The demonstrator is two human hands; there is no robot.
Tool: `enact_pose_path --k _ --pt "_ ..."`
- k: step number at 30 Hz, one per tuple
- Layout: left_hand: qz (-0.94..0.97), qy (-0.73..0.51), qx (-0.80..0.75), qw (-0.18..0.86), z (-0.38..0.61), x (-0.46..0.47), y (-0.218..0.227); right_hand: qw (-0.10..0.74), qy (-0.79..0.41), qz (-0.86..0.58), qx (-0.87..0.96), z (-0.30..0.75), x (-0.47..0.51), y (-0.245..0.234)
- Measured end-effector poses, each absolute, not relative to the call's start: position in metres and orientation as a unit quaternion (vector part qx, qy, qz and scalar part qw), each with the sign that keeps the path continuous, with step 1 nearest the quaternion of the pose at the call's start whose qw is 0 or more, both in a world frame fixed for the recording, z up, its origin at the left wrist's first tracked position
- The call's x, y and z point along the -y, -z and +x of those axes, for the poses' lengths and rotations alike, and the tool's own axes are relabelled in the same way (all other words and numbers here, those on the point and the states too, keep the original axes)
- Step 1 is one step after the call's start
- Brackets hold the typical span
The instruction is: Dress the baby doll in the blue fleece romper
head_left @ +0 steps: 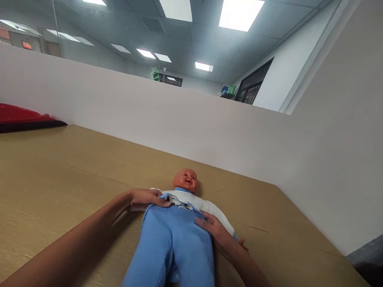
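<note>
A baby doll (186, 180) lies on its back on the tan table (74, 171), its head toward the wall. It wears a white top (214, 208) with a blue collar and light blue pants (176, 235). At the waistband's left side, my left hand (148, 198) is closed with thumb and fingers pinching the blue cloth. My right hand (212, 227) grips the right side of the waistband, thumb on top and fingers partly hidden behind the cloth. Between my hands, a patterned white cloth shows at the waist. One doll hand (243, 244) sticks out beyond my right wrist.
A low white wall (167, 119) runs along the table's far edge, with a window-like opening above it. On the far left lies a red and black item (24, 115). A dark grey object (368, 255) stands past the table's right edge.
</note>
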State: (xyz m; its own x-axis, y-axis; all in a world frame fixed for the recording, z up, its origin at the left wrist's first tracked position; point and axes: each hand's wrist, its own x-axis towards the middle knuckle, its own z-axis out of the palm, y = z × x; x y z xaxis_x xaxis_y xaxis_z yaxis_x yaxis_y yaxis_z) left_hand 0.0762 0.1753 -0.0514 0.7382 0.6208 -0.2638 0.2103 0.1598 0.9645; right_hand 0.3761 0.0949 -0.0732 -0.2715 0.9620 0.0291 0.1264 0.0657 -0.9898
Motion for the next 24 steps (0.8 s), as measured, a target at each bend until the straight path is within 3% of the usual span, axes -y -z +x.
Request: enact_pose_path --k 2,4,7,9,11,13,24 --pt "0.636 -0.151 -0.305 0.692 0.072 -0.174 0.051 0.326 -0.563 -0.437 0.621 0.382 -0.092 0.069" --pt "0.639 -0.151 -0.283 0.699 0.067 -0.168 0.051 0.299 -0.522 -0.478 0.64 0.387 -0.088 0.071" --pt "0.674 -0.158 -0.287 0.662 0.059 -0.153 0.05 0.338 -0.38 -0.58 0.637 0.389 -0.084 0.087" --pt "0.725 -0.181 -0.34 0.571 0.054 -0.142 0.05 0.365 -0.314 -0.65 0.588 0.388 -0.082 0.103" --pt "0.758 -0.207 -0.377 0.491 0.051 -0.132 0.051 0.368 -0.285 -0.708 0.532 0.386 -0.081 0.116" --pt "0.76 -0.237 -0.376 0.474 0.051 -0.126 0.055 0.366 -0.273 -0.734 0.503 0.385 -0.081 0.123" --pt "0.547 -0.345 -0.362 0.671 0.082 -0.129 0.096 0.415 -0.404 -0.656 0.484 0.381 -0.098 0.107"
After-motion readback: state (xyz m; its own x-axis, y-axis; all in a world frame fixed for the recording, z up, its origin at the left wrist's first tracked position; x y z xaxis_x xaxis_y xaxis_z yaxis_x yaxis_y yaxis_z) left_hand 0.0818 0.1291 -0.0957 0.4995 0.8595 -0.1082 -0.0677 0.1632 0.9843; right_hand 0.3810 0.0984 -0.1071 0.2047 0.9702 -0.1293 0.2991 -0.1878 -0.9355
